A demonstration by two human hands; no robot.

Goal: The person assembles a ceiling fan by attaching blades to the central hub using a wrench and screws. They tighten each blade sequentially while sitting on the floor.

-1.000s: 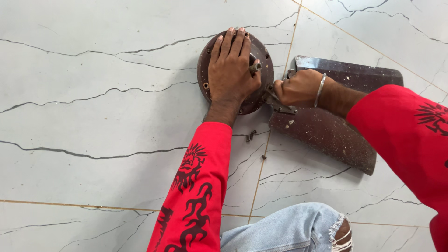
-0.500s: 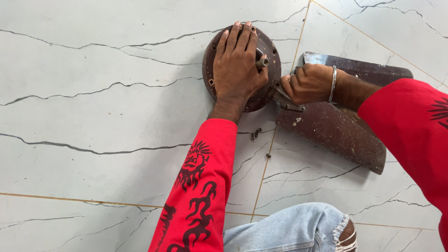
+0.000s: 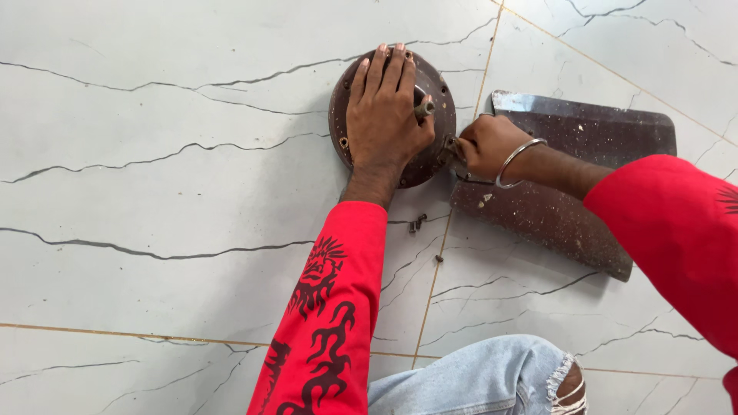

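Note:
A round brown fan motor housing (image 3: 347, 107) lies flat on the white marble floor, with a short metal shaft (image 3: 424, 108) sticking up at its centre. My left hand (image 3: 384, 115) presses flat on top of it, fingers spread. My right hand (image 3: 486, 146), with a metal bangle on the wrist, is closed at the housing's right edge where a dusty brown fan blade (image 3: 561, 207) joins it. What the right fingers grip is hidden.
A few small dark screws (image 3: 417, 224) lie loose on the tile just below the housing, one more (image 3: 439, 259) lower down. My knee in ripped light jeans (image 3: 500, 380) is at the bottom. Tile joints cross the floor.
The view has shifted slightly; the housing and both hands sit in nearly the same pose, left palm still on the housing, right hand still at the blade joint.

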